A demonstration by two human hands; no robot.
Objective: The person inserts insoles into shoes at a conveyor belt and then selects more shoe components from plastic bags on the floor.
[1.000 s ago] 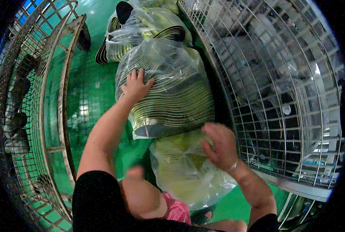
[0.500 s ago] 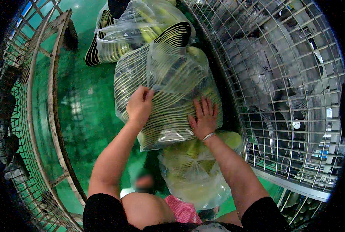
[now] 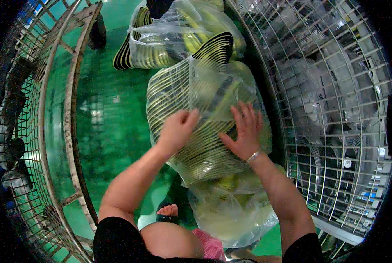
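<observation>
A large clear plastic bag [image 3: 174, 94] lies in the middle, packed with stacked thin yellowish pieces whose dark edges make stripes. My left hand [image 3: 177, 133] is over the bag's left part, fingers curled together in a pinch at the plastic fold. My right hand [image 3: 245, 133] rests on the bag's right side, palm down with its fingers spread. A striped stack end [image 3: 220, 46] sticks out at the bag's far end. Below my right wrist, nearer to me, sits another clear bag [image 3: 231, 215] with pale yellow contents.
Beyond the middle bag is a further clear bag [image 3: 191, 28] of striped yellow pieces. A wire mesh cage [image 3: 318, 144] filled with plastic-wrapped goods stands close on the right. A metal-framed mesh cart [image 3: 68, 118] stands on the left, over a green floor [image 3: 112, 131].
The whole view has shifted, so the bags appear farther right and lower. My right hand has slid slightly farther up the bag; my left hand keeps its pinch near the fold.
</observation>
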